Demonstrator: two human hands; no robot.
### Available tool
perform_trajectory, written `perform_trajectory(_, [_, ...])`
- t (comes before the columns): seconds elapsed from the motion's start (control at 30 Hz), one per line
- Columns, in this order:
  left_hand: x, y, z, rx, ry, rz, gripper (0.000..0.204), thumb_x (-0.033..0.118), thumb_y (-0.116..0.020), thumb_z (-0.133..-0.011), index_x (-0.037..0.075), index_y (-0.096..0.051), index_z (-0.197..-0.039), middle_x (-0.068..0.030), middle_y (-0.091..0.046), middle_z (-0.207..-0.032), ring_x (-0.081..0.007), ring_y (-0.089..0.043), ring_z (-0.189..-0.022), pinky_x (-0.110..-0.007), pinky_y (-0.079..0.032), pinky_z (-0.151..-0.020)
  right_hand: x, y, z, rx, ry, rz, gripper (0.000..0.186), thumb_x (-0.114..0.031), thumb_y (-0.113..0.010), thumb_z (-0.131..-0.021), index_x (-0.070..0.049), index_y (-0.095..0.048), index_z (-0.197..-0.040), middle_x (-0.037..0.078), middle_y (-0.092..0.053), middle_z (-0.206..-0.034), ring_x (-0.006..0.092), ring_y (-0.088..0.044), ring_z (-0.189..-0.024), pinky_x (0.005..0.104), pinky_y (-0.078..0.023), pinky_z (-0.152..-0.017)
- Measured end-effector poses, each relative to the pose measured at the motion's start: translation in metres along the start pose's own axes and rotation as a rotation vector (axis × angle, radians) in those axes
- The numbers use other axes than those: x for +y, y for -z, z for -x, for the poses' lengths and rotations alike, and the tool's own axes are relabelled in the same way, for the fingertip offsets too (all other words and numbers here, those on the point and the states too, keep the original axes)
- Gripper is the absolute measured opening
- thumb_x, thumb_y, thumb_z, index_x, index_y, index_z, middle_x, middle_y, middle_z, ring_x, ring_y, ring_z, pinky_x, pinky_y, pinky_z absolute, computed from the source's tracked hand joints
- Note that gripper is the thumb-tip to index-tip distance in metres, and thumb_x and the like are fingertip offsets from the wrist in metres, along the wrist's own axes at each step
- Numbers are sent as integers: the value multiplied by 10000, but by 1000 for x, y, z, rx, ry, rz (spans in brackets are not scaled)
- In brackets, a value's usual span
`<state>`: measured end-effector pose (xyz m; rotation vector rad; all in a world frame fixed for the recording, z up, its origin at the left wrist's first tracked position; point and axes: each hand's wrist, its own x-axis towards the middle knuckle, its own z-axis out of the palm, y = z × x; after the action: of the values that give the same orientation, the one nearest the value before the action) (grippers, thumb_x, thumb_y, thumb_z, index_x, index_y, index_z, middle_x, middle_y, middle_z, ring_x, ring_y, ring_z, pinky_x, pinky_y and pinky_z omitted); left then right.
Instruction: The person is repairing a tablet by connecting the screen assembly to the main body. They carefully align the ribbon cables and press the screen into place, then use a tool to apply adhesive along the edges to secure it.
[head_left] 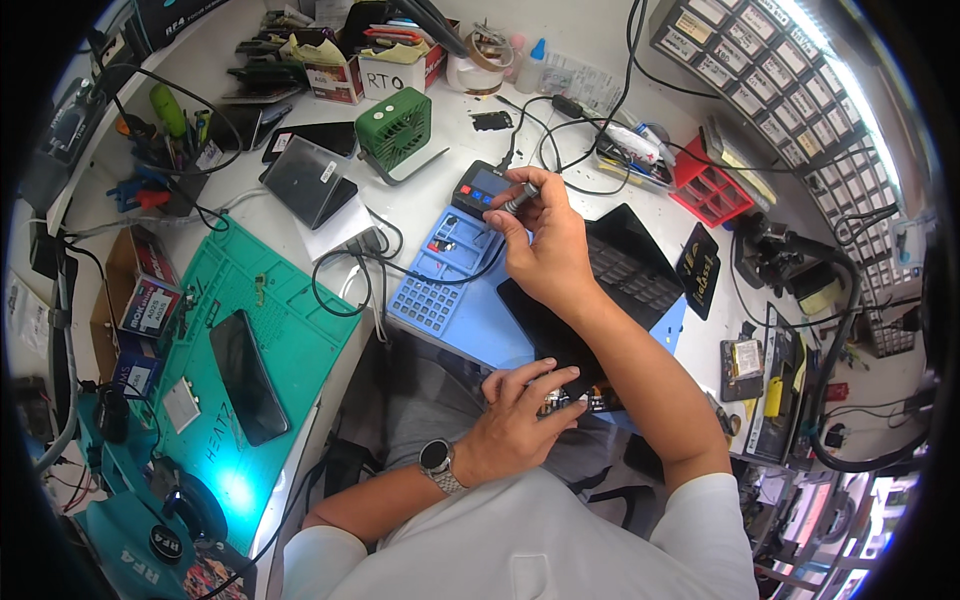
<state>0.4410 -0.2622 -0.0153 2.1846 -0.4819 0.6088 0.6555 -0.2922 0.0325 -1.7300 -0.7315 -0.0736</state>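
My right hand [548,240] is raised over the blue work mat [480,325]. Its thumb and fingers pinch a short grey cylindrical tool [520,198], whose lower end is hard to make out. Just beyond it, a small black device with a screen and coloured buttons [480,187] sits at the mat's top. A dark, flat laptop-like device [540,320] lies under my right forearm, with a black keyboard [640,265] showing beyond. My left hand [525,410] spreads its fingers at this device's near edge, beside exposed small parts [597,400]. Part of the device is hidden by my arm.
On the left, a green mat [320,285] bears a black phone [248,378]. A green fan [393,135] stands at the back, near loose black cables [370,265]. To the right are a red organizer [712,185], a microscope-like black stand [785,250] and a wall of small drawers [780,80].
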Motion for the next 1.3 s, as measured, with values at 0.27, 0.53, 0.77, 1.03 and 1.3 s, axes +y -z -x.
perform_trajectory(0.27, [1, 1, -1, 2, 13, -18, 321, 207, -890, -859, 180, -841, -1175, -90, -604, -1526, -317, -501, -1411, -482, -304, -1107, 4, 2, -2, -26, -17, 38, 476, 36, -737, -978, -21, -530, -1403, 155, -772, -1040, 246, -752, -874, 366, -598, -819])
perform_trajectory(0.53, [9, 14, -11, 66, 96, 10, 280, 263, -896, -873, 173, -853, -1135, -106, -613, -1477, -352, -505, -1387, -473, -318, -1128, -15, 22, 11, 66, -42, -52, 472, 46, -718, -997, -32, -521, -1419, 121, -770, -1063, 188, -765, -936, 329, -602, -838])
perform_trajectory(0.77, [7, 17, -26, 178, 221, -39, 269, 175, -837, -908, 74, -822, -1157, -181, -589, -1468, -393, -485, -1391, -510, -315, -1156, -56, 85, 97, 218, 84, -96, 681, 109, -643, -1040, -58, -234, -1558, 221, -691, -1212, 272, -768, -1071, 374, -640, -954])
perform_trajectory(1.03, [12, -1, -43, 2, 194, -74, 286, 183, -826, -906, 75, -812, -1171, -177, -537, -1537, -409, -389, -1482, -545, -211, -1207, -39, 116, 198, 387, -2, -113, 641, 133, -601, -1045, -84, -221, -1513, 261, -657, -1249, 277, -759, -1079, 350, -646, -931])
perform_trajectory(1.3, [28, -10, -51, -112, 157, -154, 253, 210, -860, -905, 96, -839, -1131, -162, -553, -1536, -415, -392, -1499, -538, -216, -1236, -30, 110, 228, 449, 9, -232, 651, 131, -581, -1054, -103, -204, -1531, 265, -642, -1273, 308, -748, -1119, 393, -659, -942])
